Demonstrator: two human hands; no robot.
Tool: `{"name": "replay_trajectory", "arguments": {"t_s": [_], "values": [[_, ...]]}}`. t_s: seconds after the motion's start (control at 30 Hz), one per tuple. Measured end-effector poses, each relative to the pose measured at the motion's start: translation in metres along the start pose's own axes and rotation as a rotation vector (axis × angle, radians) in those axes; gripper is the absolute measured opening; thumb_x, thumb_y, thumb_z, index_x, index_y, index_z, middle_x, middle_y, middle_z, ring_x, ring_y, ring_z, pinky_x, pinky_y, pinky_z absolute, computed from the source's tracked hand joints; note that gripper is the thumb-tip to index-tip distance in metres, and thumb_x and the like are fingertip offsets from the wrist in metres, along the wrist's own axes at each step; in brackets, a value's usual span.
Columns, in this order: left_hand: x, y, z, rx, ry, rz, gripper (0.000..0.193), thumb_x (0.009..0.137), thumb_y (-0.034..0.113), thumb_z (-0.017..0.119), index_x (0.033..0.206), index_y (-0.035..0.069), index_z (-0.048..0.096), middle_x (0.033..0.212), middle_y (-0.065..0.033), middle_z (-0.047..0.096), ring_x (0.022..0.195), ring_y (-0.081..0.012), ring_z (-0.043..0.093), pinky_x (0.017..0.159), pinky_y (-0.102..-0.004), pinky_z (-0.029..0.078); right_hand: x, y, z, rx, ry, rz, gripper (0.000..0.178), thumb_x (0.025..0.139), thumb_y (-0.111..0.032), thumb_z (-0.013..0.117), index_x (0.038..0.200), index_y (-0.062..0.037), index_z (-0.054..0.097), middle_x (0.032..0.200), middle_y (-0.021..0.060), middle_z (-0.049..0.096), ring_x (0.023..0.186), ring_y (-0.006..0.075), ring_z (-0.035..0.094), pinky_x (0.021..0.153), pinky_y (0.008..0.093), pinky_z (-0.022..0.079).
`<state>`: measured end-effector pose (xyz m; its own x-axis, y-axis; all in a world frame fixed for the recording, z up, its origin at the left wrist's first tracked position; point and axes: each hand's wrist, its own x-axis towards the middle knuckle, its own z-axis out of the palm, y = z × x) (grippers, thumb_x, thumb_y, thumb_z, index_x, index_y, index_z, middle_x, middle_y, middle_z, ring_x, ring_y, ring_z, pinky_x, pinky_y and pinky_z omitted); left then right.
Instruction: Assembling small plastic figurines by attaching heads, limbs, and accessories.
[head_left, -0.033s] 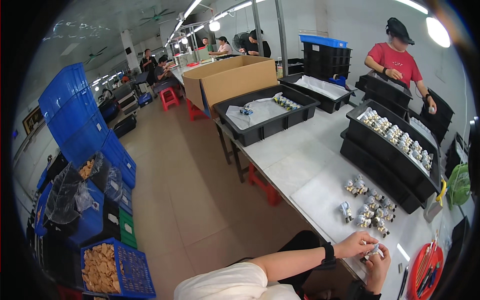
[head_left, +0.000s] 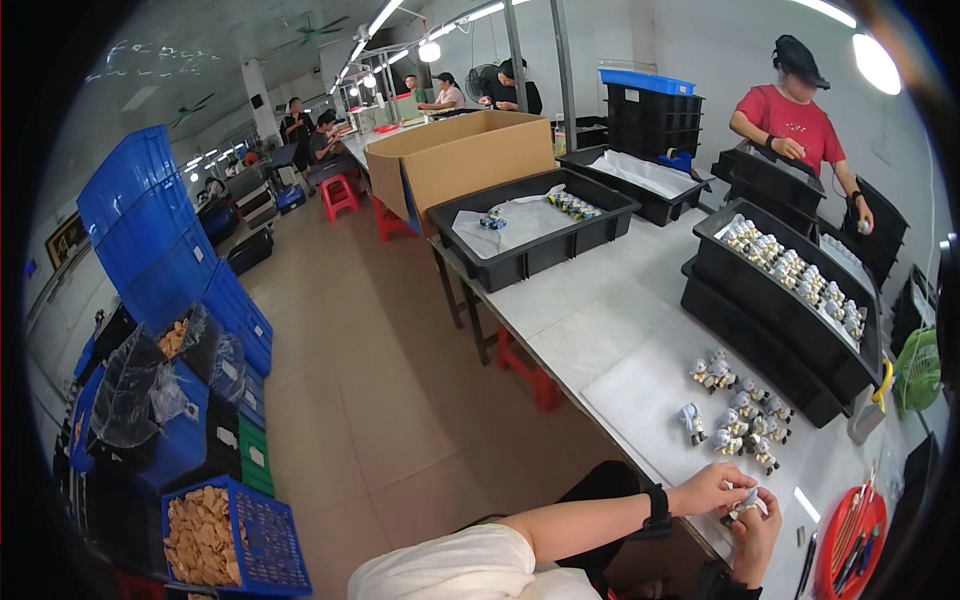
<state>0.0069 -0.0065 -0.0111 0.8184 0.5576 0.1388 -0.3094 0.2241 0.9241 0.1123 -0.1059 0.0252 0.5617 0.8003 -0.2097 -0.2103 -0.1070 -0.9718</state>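
Over the near edge of the white table (head_left: pixel 640 330), both of my hands are closed around one small white-and-grey figurine (head_left: pixel 745 503). My left hand (head_left: pixel 712 489) pinches it from the upper left, wrist bent inward under a black band. From below, my right hand (head_left: pixel 757 535) grips the same figurine, and fingers cover much of it. Just beyond my hands lies a loose group of similar figurines (head_left: pixel 740 412), with grey-white tops and dark and yellow parts. One figurine (head_left: pixel 691 424) rests a little apart on their left.
Stacked black crates (head_left: pixel 780 320) with rows of figurines stand beyond the group. A red basket (head_left: pixel 838 560) of brushes and pens sits right of my hands. Farther off are a black tray (head_left: pixel 530 250) and a cardboard box (head_left: pixel 470 150). A co-worker (head_left: pixel 795 120) stands at right.
The co-worker's lowered hand has shifted slightly downward. My own hands and the figurine show no visible movement.
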Motion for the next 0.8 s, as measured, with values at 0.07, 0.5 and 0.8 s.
{"name": "replay_trajectory", "arguments": {"t_s": [0.07, 0.5, 0.8], "values": [[0.000, -0.001, 0.000, 0.023, -0.005, 0.012, 0.026, 0.084, 0.008, 0.053, 0.108, -0.003, 0.053, 0.086, -0.0010, 0.045, 0.060, -0.0063, 0.051, 0.052, -0.0199, 0.042, 0.000, 0.002, 0.000, 0.003, -0.018, 0.010, 0.034, 0.069, 0.001, 0.049, 0.102, -0.0030, 0.039, 0.070, 0.0037, 0.056, 0.060, 0.0068, 0.052, 0.046, 0.0170, 0.036], [-0.001, -0.003, 0.006, -0.069, 0.089, 0.002, 0.027, 0.086, 0.011, 0.052, 0.111, 0.001, 0.053, 0.082, -0.0003, 0.056, 0.061, -0.0039, 0.052, 0.053, -0.0178, 0.045, -0.023, 0.006, 0.005, 0.040, 0.041, -0.185, 0.045, 0.076, 0.000, 0.052, 0.118, -0.0010, 0.037, 0.079, 0.0054, 0.056, 0.069, 0.0097, 0.054, 0.060, 0.0172, 0.043], [0.000, 0.012, -0.009, -0.087, 0.131, 0.001, 0.027, 0.088, 0.010, 0.047, 0.114, 0.004, 0.051, 0.098, -0.0034, 0.058, 0.084, -0.0097, 0.057, 0.076, -0.0249, 0.048, -0.014, 0.021, 0.009, 0.117, -0.019, -0.283, 0.047, 0.076, 0.001, 0.060, 0.118, -0.0032, 0.040, 0.092, 0.0085, 0.055, 0.080, 0.0135, 0.057, 0.070, 0.0233, 0.047]]}}
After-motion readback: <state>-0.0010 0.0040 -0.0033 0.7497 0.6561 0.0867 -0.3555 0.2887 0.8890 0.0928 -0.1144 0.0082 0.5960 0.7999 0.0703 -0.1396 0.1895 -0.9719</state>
